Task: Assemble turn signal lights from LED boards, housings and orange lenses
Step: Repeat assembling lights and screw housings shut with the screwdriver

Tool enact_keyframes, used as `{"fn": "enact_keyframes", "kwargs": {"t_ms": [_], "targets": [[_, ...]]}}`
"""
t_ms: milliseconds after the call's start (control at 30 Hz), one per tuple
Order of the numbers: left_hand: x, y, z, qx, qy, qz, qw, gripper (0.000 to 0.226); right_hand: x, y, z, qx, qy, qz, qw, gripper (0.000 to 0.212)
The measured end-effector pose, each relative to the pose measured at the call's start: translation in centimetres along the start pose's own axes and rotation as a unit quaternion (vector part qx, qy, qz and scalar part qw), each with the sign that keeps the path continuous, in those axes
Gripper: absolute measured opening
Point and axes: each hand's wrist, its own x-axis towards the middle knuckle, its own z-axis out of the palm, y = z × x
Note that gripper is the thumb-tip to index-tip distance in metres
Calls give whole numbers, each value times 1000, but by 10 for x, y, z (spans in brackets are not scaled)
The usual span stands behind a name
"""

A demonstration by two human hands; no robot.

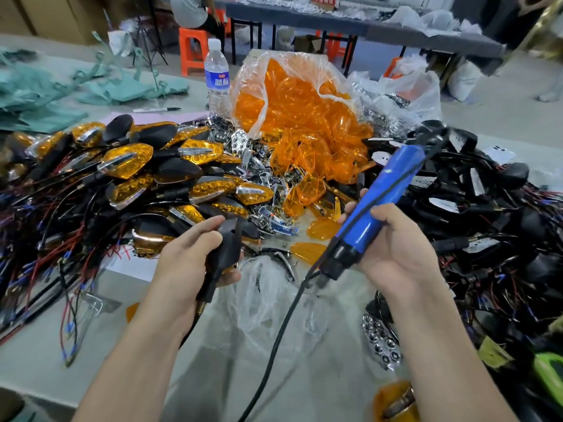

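My left hand [185, 263] grips a black turn signal housing [227, 249] with its stem pointing down toward me. My right hand [396, 248] holds a blue electric screwdriver [374, 205] tilted, tip down-left, close to the housing; its black cable [283, 324] trails toward me. Loose orange lenses [323, 228] lie on the table just behind the hands. A clear bag of orange lenses [292, 95] stands at the back centre. A chrome reflector board [382, 342] lies by my right forearm.
Finished orange-lensed lights [128, 169] with wires pile up on the left. Black wired housings [487, 208] heap on the right. A water bottle [217, 77] and a pen [157, 109] are behind. Crumpled clear plastic [265, 296] lies between my arms.
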Motion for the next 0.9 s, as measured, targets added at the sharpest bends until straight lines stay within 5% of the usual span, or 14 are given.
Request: {"fn": "enact_keyframes", "kwargs": {"t_ms": [233, 533, 900], "targets": [[-2, -5, 3, 21, 8, 13, 1000, 28, 3, 20, 15, 81, -70, -67, 992, 25], [-3, -14, 9, 43, 45, 38, 997, 28, 17, 20, 31, 165, -49, -99, 980, 25], [-4, -18, 20, 111, 53, 67, 990, 32, 22, 27, 30, 144, -112, -147, 972, 28]]}}
